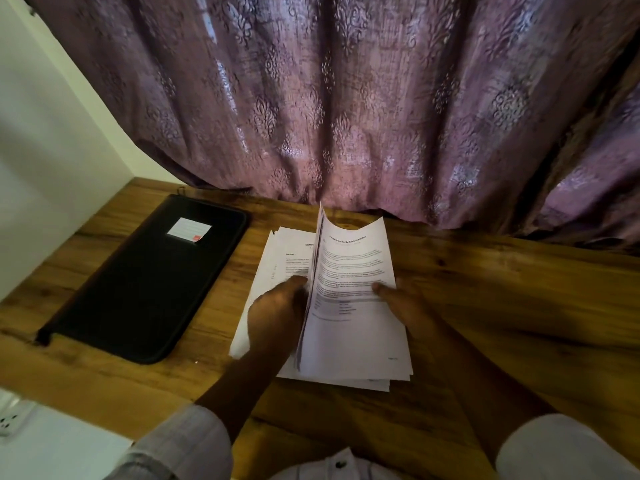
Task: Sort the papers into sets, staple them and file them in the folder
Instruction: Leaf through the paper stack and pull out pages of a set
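A stack of white printed papers [356, 334] lies on the wooden table [502, 299] in front of me. My right hand [403, 303] holds the top sheets by their right edge, thumb on the printed page, and has them lifted and bowed upward. My left hand [277, 313] reaches under those raised sheets, its fingers hidden between them and the lower pages [277, 258] that lie flat. A closed black zip folder [145, 275] with a white label lies to the left of the papers. No stapler is in view.
A purple patterned curtain [346, 98] hangs along the table's far edge, just behind the papers. A white wall [52, 150] bounds the table on the left. A white socket strip [10, 417] sits at the lower left.
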